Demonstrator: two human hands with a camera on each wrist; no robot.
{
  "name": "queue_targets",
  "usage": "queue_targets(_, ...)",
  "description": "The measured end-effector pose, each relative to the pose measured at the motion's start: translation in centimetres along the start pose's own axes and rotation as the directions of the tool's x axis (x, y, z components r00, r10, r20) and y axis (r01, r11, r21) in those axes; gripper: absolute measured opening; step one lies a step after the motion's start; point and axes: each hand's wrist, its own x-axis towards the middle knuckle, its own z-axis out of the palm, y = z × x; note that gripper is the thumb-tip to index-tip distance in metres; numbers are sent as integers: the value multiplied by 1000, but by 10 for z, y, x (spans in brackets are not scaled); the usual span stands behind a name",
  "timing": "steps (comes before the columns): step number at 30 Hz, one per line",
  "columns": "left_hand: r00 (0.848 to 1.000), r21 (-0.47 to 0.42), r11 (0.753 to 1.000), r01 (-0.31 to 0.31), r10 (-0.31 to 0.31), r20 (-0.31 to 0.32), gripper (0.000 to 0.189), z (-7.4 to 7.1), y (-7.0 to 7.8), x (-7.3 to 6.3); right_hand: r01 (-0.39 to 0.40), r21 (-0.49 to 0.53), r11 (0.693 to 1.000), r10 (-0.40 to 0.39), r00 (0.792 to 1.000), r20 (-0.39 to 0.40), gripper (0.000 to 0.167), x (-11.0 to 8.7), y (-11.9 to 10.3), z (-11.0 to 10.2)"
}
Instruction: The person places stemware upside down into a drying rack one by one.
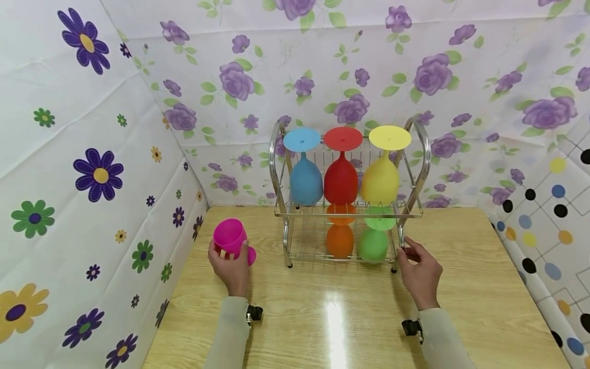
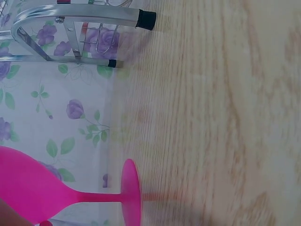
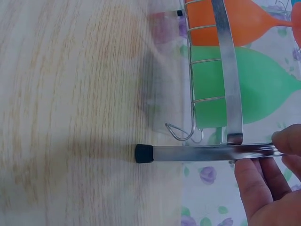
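My left hand (image 1: 234, 274) grips a bright pink plastic goblet (image 1: 229, 234) by its bowl, left of the rack. The goblet's mouth faces up and its foot points down and to the right; in the left wrist view, its stem and round foot (image 2: 130, 190) show close over the table. With thumb and fingers, my right hand (image 1: 423, 277) holds the right front leg (image 3: 197, 153) of a two-tier chrome dish rack (image 1: 426, 154). Upside down on the upper tier are blue (image 1: 306, 179), red (image 1: 341, 179) and yellow (image 1: 380, 179) goblets. Orange (image 1: 340, 243) and green (image 1: 373, 246) ones stand inverted below.
The rack stands on black-capped feet on a wood-grain table (image 1: 295, 318), near its back edge. Behind it hangs a purple-rose wall covering (image 1: 286, 56). Patterned sheets enclose the left and right sides. The lower tier's left part shows bare wire.
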Motion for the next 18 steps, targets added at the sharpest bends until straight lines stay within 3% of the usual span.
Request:
queue_targets(5,1000,-5,1000,-2,2,11,88,-3,3,-1,11,-24,1000,-11,1000,29,39,0,0,-3)
queue_targets(11,1000,-10,1000,3,-3,22,87,-8,8,-2,-29,-38,999,32,995,92,42,0,-3,-8)
queue_targets(18,997,68,997,-35,30,73,87,-16,19,-8,-76,-21,997,79,984,161,49,-4,-9,-15)
